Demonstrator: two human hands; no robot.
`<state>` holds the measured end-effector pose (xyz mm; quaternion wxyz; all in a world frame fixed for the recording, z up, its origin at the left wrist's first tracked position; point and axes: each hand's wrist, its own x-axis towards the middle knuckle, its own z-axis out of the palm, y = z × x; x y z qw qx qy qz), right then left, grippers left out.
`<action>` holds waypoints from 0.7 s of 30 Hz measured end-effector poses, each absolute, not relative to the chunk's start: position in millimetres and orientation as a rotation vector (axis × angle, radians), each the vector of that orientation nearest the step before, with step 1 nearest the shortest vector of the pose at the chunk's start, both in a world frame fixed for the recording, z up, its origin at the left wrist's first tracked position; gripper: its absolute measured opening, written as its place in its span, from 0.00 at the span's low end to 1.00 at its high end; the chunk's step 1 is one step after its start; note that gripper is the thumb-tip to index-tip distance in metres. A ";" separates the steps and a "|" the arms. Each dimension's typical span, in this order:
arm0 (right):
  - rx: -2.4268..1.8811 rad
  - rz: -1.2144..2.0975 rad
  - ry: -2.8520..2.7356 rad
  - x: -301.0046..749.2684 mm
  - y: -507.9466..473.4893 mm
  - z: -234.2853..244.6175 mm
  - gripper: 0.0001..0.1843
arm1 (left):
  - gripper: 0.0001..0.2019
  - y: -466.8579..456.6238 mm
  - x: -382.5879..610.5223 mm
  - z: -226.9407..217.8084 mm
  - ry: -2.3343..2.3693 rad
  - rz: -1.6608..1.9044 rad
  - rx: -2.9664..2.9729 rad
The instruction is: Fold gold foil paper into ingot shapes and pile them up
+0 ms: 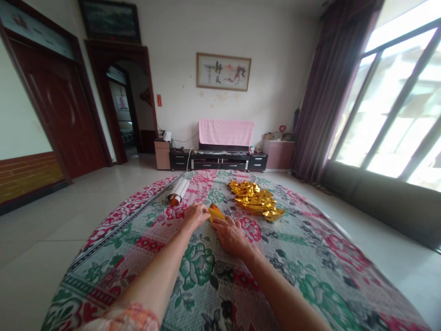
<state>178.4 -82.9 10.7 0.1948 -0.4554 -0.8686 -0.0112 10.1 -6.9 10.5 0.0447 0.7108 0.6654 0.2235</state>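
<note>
Between my hands, over the middle of the round table, is a small piece of gold foil paper [216, 212] with a folded, pointed shape. My left hand [196, 216] pinches its left edge between thumb and fingers. From the right, my right hand [230, 234] grips its lower right side, thumb and fingers pressed on it; the fingers cover part of the paper. Beyond my right hand lies a pile of folded gold foil ingots [255, 200], shiny and crumpled together. Up and left of my left hand rests a rolled bundle of white-backed sheets [179, 189], with orange-gold showing at its near end.
A floral tablecloth [196, 266] in green, pink and grey covers the table. Past its far edge stand a low black TV cabinet [220, 163] and a screen under a pink cloth [226, 132]. A window [396, 101] with a purple curtain [330, 92] is at right.
</note>
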 end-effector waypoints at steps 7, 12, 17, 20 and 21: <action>-1.263 -0.033 -2.404 182.3 -96.0 9.3 0.17 | 0.11 -3.8 9.5 10.6 2.036 0.675 2.147; -1.266 -0.070 -2.358 182.2 -103.5 13.4 0.18 | 0.11 -1.2 8.5 10.2 2.025 0.685 2.115; -1.214 -0.091 -2.333 179.4 -110.5 21.0 0.15 | 0.12 -1.6 8.2 9.6 2.020 0.705 2.110; -1.145 -0.103 -2.319 179.2 -112.5 23.0 0.12 | 0.12 -2.7 8.3 9.0 2.027 0.720 2.120; -1.122 -0.118 -2.293 179.8 -112.0 22.7 0.12 | 0.12 -2.9 8.3 8.9 2.030 0.721 2.118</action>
